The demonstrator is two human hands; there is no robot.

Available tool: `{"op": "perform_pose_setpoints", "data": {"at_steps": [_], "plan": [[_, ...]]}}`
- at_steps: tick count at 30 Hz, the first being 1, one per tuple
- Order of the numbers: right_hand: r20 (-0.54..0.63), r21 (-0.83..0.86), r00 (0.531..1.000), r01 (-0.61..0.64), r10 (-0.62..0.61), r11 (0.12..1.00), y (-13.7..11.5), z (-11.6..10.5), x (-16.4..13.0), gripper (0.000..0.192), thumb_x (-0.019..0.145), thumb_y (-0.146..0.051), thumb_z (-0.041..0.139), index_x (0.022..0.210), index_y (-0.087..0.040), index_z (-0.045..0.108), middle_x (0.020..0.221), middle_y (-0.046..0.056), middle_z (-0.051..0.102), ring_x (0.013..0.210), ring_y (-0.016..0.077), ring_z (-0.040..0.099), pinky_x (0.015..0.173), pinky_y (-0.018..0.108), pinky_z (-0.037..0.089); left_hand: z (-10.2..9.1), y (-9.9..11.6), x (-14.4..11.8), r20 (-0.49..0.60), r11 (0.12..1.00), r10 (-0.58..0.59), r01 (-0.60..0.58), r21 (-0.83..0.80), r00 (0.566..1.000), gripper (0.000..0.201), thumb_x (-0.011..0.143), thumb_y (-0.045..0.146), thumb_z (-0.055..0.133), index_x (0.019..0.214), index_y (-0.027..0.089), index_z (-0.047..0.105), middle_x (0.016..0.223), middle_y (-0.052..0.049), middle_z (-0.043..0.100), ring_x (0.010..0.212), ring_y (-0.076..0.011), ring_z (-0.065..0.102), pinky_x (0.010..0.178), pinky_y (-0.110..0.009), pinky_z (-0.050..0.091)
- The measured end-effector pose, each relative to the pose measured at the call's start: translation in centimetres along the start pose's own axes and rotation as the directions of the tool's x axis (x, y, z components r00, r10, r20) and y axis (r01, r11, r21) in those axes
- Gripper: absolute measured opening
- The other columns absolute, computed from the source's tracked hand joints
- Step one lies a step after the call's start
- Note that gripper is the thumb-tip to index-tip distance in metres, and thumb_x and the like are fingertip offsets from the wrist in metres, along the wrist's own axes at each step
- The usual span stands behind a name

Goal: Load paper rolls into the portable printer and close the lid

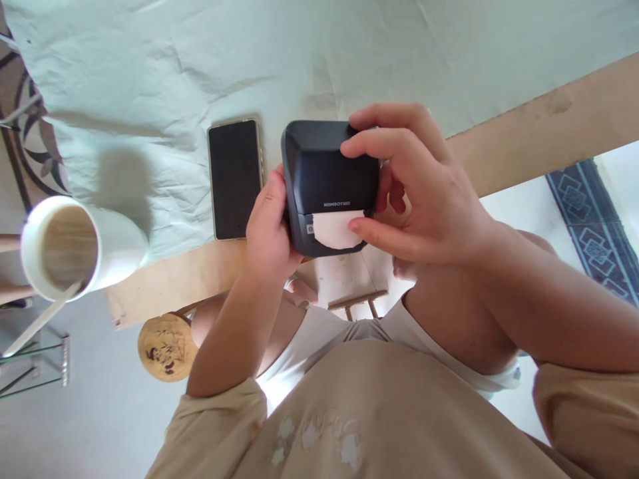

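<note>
A small dark grey label printer point(324, 169) is held just over the table's near edge. My left hand point(269, 223) grips its left side. My right hand point(414, 189) wraps over its top and right side, and its thumb presses the white label point(335, 228) sticking out of the slot at the front. A black phone point(234, 178) lies screen-up on the pale green cloth point(150, 73), right beside my left hand.
A white cup point(74, 246) with a light brown drink and a stick in it stands at the left table edge. A bare wooden strip point(549, 126) runs along the table's near side. Below are my knees, a round patterned stool point(167, 346) and the floor.
</note>
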State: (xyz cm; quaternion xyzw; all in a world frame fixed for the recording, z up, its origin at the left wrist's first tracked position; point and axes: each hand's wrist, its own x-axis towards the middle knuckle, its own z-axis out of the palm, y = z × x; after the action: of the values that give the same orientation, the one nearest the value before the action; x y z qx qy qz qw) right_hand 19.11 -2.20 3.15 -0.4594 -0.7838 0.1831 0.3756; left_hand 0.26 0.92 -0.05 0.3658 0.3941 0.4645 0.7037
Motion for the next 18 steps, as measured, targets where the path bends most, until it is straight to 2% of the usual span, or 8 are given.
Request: {"op": "perform_pose_setpoints", "data": {"at_steps": [8,14,16,18], "plan": [[-0.008,-0.007,1.000,-0.002,0.001,1.000,-0.10,0.10,-0.09,0.044,0.088,-0.030,0.062,0.130,-0.020,0.052,0.143,0.016,0.053,0.100,0.0194,0.068,0.065,0.030,0.059,0.21,-0.30,0.00,-0.075,0.995,0.080,-0.075,0.065,0.994,0.050,0.095,0.067,0.050,0.100,0.022,0.071,0.116,-0.006,0.073,0.135,-0.0288,0.059,0.109,-0.040,0.054],[-0.050,-0.002,0.999,0.016,-0.016,1.000,-0.29,0.20,-0.03,0.042,0.086,-0.026,0.067,0.125,-0.020,0.053,0.138,0.014,0.055,0.096,0.0164,0.068,0.054,0.024,0.053,-0.49,0.01,0.00,-0.031,0.993,0.109,-0.108,0.038,0.994,0.039,0.099,0.055,0.053,0.096,0.022,0.074,0.094,-0.003,0.075,0.113,-0.0229,0.070,0.101,-0.036,0.058],[-0.053,-0.015,0.998,0.037,-0.037,0.999,-0.17,0.09,0.00,0.043,0.087,-0.027,0.068,0.126,-0.019,0.052,0.137,0.014,0.055,0.094,0.0150,0.067,0.055,0.023,0.053,-0.47,0.09,0.06,-0.019,0.996,0.088,-0.088,0.013,0.996,0.035,0.098,0.052,0.055,0.097,0.022,0.073,0.096,-0.003,0.075,0.110,-0.0231,0.071,0.100,-0.037,0.058],[-0.058,-0.036,0.997,0.047,-0.049,0.998,-0.07,-0.13,0.05,0.044,0.087,-0.028,0.069,0.126,-0.019,0.052,0.138,0.014,0.054,0.087,0.0116,0.066,0.054,0.022,0.053,-0.22,0.21,0.11,0.016,0.999,0.036,-0.036,-0.027,0.999,0.034,0.097,0.051,0.055,0.100,0.022,0.072,0.106,-0.005,0.075,0.115,-0.0258,0.070,0.100,-0.041,0.059]]}}
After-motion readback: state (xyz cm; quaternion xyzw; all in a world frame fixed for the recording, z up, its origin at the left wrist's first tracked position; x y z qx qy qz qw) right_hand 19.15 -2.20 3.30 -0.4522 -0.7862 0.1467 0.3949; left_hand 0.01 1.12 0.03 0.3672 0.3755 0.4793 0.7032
